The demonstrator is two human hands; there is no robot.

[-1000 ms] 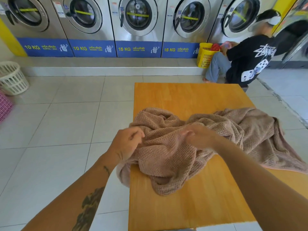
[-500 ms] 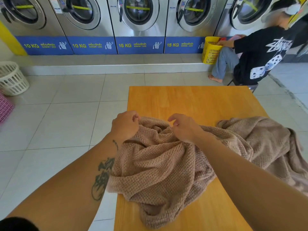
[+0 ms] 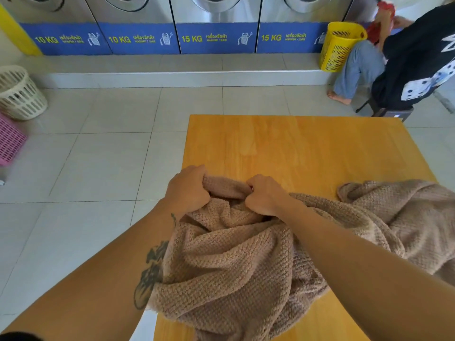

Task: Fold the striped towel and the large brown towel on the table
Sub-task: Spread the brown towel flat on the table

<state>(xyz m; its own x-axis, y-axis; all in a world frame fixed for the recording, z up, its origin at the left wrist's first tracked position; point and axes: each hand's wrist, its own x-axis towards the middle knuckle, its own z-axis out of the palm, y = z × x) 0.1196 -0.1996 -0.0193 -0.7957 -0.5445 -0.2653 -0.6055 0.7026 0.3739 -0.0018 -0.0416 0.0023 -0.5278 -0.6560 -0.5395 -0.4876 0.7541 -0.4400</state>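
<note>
The large brown towel (image 3: 229, 264) lies crumpled on the wooden table (image 3: 295, 143), spreading to the right edge of the view and hanging over the table's left edge. My left hand (image 3: 188, 189) and my right hand (image 3: 264, 195) both grip its far edge, close together, with a short stretch of hem between them. No striped towel is visible.
A row of washing machines (image 3: 216, 25) lines the far wall on a raised step. A person (image 3: 406, 62) sits on a low stool at the far right beside a yellow basket (image 3: 341, 46). A white basket (image 3: 21, 92) and a pink basket (image 3: 9, 141) stand on the tiled floor at left.
Both hands have moved away from me along the towel and closed on its far edge. The view has tilted down; the person at right has lifted a red cloth.
</note>
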